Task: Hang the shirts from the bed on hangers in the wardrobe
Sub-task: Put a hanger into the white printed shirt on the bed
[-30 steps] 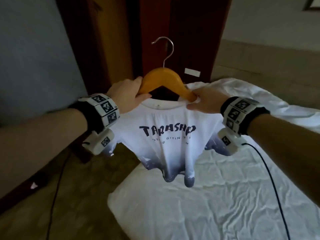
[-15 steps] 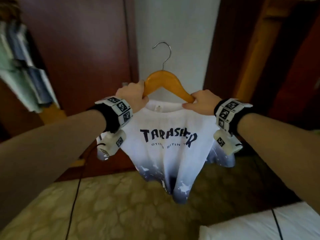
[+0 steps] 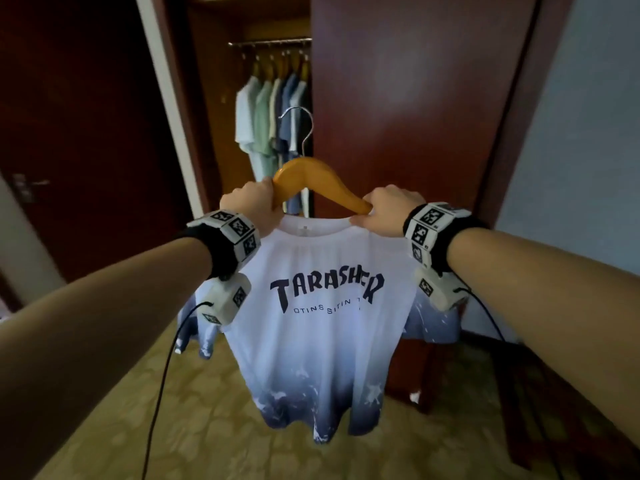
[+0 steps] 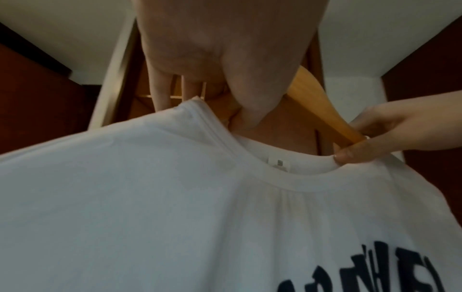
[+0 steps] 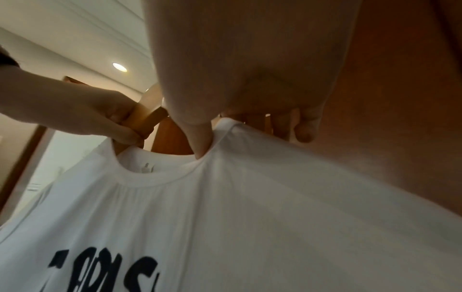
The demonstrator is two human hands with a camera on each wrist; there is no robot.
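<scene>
A white T-shirt (image 3: 322, 317) with dark lettering and a blue-fading hem hangs on a yellow wooden hanger (image 3: 311, 174) with a metal hook. My left hand (image 3: 252, 206) grips the hanger's left arm at the shirt's shoulder. My right hand (image 3: 381, 211) pinches the hanger's right arm and the collar. The left wrist view shows the collar (image 4: 275, 173) and the hanger (image 4: 325, 112). In the right wrist view my right thumb presses the collar (image 5: 175, 177). The open wardrobe (image 3: 270, 98) lies straight ahead, beyond the hanger.
A metal rail (image 3: 270, 43) in the wardrobe carries several shirts on hangers (image 3: 270, 116). A dark wooden wardrobe door (image 3: 408, 116) stands right of the opening, another dark door (image 3: 79, 133) on the left. Patterned carpet (image 3: 207, 427) covers the floor.
The view has swung left from the bed to face the open wardrobe. Both hands keep the same hold on the hanger and shirt, carried along.
</scene>
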